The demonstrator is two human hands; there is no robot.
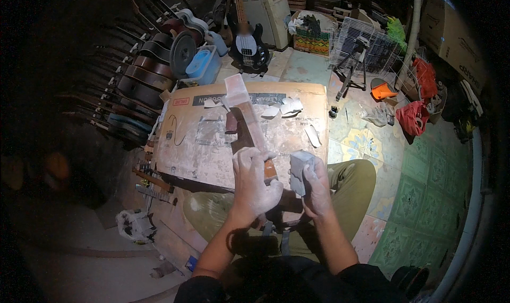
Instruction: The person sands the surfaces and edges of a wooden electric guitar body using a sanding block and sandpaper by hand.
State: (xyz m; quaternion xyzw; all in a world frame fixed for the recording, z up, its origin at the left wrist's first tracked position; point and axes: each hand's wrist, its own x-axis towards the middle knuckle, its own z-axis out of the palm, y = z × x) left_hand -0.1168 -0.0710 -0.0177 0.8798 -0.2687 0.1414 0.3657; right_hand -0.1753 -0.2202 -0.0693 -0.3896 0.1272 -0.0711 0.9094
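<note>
So the left hand is wrapped round the near end of a long, dusty, pinkish-brown wooden neck-shaped piece, which points away over a low table topped with dusty brown cardboard. Can't tell if it's touching down. Right hand is gripping a chunky grey rectangular block, just beside the neck's near end. Farther up the table there's a small maroon piece next to the neck, plus some curled off-white scraps. Beyond that, a black electric guitar with a white pickguard stands on the tiled floor.
</note>
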